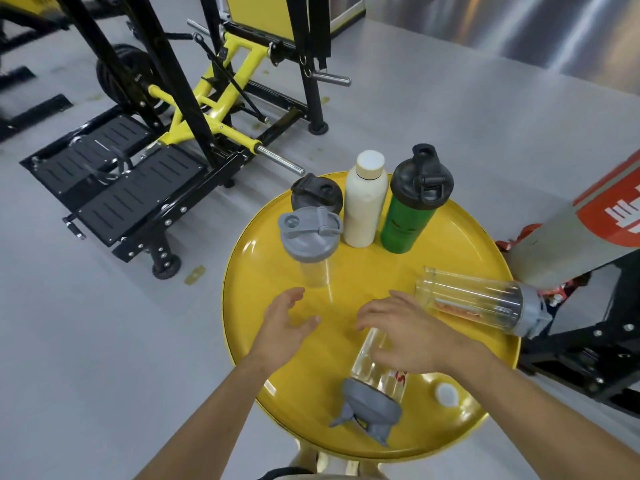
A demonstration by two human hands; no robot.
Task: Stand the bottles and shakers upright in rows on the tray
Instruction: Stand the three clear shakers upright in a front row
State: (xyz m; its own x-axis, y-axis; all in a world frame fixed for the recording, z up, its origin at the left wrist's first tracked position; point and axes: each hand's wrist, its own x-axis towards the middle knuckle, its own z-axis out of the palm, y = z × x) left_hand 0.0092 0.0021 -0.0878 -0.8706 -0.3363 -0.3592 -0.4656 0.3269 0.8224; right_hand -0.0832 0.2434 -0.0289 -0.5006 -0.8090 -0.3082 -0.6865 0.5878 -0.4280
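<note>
Head view: yellow tray (263, 237). Upright, 11 to 1 o'clock: black-lid shaker (316, 192), grey-lid shaker (310, 237), cream bottle (366, 202), green shaker (412, 209). Lying: clear bottle (474, 301) at 3 o'clock, clear shaker (372, 379) at 6. Right hand (412, 336) fingers spread over shaker barrel, unclosed; left hand (287, 322) open, empty. Likely light, rigid, slick plastic; grip mid-barrel.

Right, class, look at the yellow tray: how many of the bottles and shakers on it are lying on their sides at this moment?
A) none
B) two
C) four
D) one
B: two clear shakers lie flat on the yellow tray, one under the right hand near the front edge and one by the right rim, while the other four containers stand upright.
</note>
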